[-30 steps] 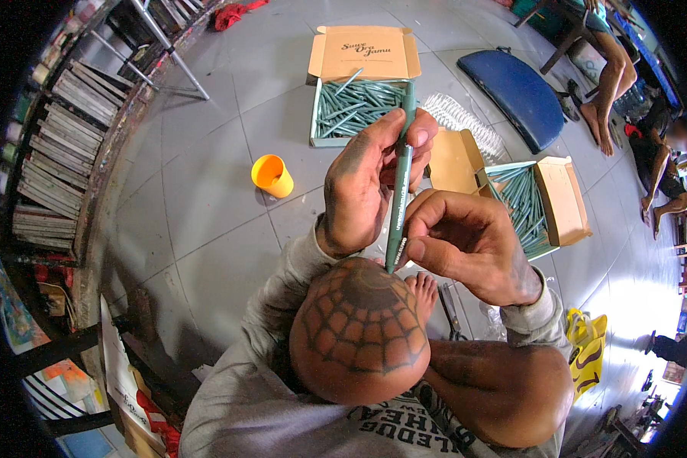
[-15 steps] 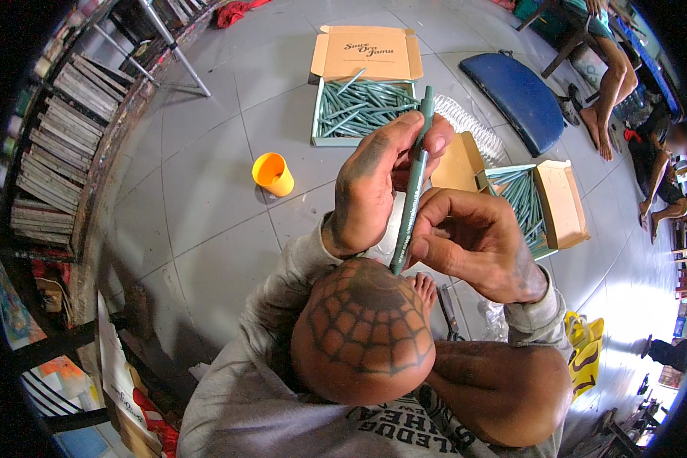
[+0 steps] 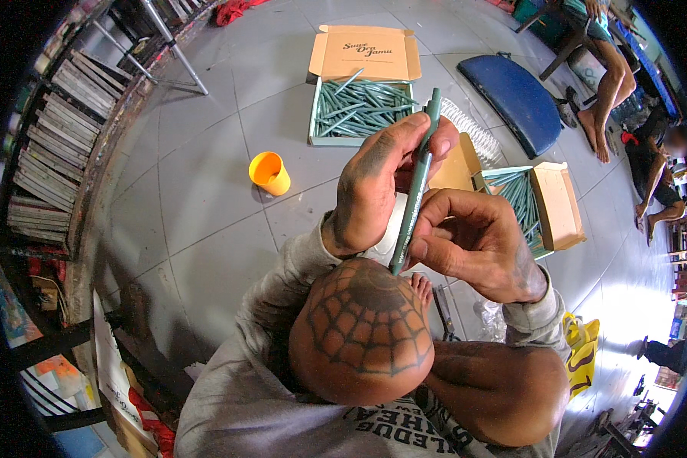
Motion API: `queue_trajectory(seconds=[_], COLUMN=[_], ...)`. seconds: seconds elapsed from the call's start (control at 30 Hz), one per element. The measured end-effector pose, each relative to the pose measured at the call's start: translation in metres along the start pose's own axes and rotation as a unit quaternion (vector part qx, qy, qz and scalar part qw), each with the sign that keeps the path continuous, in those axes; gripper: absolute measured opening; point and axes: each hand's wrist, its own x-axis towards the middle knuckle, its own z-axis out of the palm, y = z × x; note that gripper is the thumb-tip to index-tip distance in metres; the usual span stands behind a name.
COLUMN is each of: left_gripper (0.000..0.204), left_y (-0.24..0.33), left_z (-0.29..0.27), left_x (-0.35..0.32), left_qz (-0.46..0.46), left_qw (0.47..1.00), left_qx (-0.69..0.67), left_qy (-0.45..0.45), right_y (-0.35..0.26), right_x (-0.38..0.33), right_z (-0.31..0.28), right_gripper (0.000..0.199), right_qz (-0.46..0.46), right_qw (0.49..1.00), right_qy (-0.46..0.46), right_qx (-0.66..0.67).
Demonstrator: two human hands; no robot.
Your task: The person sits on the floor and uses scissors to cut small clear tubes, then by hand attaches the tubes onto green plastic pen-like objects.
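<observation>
A dark green pen (image 3: 415, 191) with pale printing stands tilted before me, its top end leaning away and its lower end above my bent knee (image 3: 362, 340). My left hand (image 3: 370, 179) grips its upper part between thumb and fingers. Curled in against the pen's lower half, my right hand (image 3: 477, 240) pinches at its side; whether something small is also in those fingers is hidden. Beyond my hands, an open carton (image 3: 364, 61) holds many similar green pens (image 3: 366, 107). To the right, a second open carton (image 3: 561, 206) holds more green pens (image 3: 516, 200).
A yellow cup (image 3: 270, 175) stands on the tiled floor at the left. Far right lie a blue cushion (image 3: 507, 103) and a white wire coil (image 3: 469, 126). A shelf of stacked frames (image 3: 53, 164) lines the left side. Two other people (image 3: 607, 76) sit at the right edge.
The pen's top end has tipped slightly to the right. Both hands keep their hold, and the view has shifted very little.
</observation>
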Motion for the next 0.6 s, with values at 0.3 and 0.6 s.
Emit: queue_trajectory(seconds=[0.3,0.6], left_gripper=[0.030,0.031], left_y=[-0.0010,-0.0004], left_z=[0.0015,0.0030], left_x=[0.0009,0.0013], left_qz=[0.025,0.020], left_qw=[0.999,1.000], left_qx=[-0.018,-0.018], left_qy=[-0.011,-0.016], right_y=[-0.0027,-0.0059], right_x=[0.0005,-0.0001], right_z=[0.0013,0.0005], right_gripper=[0.015,0.015], right_qz=[-0.004,0.006], right_qw=[1.000,1.000], right_qy=[-0.006,-0.004], right_qx=[0.020,0.026])
